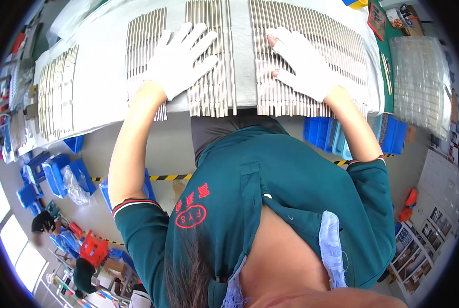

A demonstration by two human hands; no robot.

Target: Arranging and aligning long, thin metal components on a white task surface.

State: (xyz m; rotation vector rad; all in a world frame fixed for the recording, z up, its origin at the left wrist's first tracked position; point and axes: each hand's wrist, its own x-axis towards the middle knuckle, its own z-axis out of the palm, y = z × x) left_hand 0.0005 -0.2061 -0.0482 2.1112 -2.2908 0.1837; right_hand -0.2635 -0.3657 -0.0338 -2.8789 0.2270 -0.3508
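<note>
Both my hands wear white knit gloves and rest flat on rows of thin metal rods laid side by side on a white table (101, 87). My left hand (180, 59) lies with fingers spread across the gap between a left rod group (143, 41) and the middle rod group (211, 92). My right hand (304, 64) presses palm down on the right rod group (342, 46), fingers apart. Neither hand grips anything.
Another rod group (57, 92) lies at the table's far left. A stack of clear plastic trays (419, 82) stands at the right. Blue bins (60, 174) sit on the floor at left and under the table at right (324, 133). Yellow-black tape (170, 177) marks the floor.
</note>
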